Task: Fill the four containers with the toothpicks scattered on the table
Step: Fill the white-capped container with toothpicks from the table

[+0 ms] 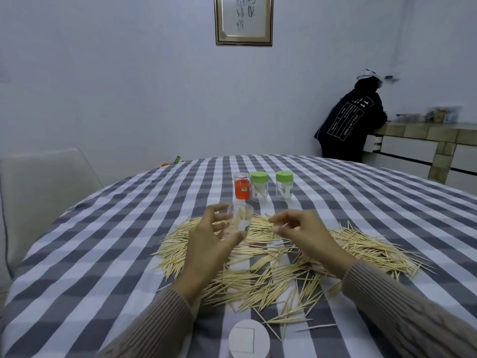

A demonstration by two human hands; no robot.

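- your left hand [210, 237] holds a clear jar [241, 218] off the table, thumb on the near side, fingers curled round the far side; the jar is open on top with a few toothpicks standing inside and a white-green label facing you.
- your right hand [296, 231] is just right of the jar, thumb and forefinger pinched on a few toothpicks [282, 225]; count is too small to make out.
- the toothpick pile [271, 264] spreads over the checked tablecloth [103, 241] under and around both hands; your wrists and sleeves cover part of it.
- three more jars stand in a row behind the held one: an orange jar [242, 186] with a clear top, then two with a green lid, the middle jar [259, 186] and the right jar [284, 186]. the two green ones show a few toothpicks through the wall; can't tell what's in the orange one, and its base is hidden behind the held jar.
- a white round lid [249, 338] sits at the near edge, cut off by the bottom of the frame.
- far right, a person in a dark jacket [348, 122] leans on a tiled counter [426, 133], back turned; the stuff on the counter is blurred.
- a framed picture [243, 19] on the wall is cut off at the top; a pale chair [38, 192] is at left.
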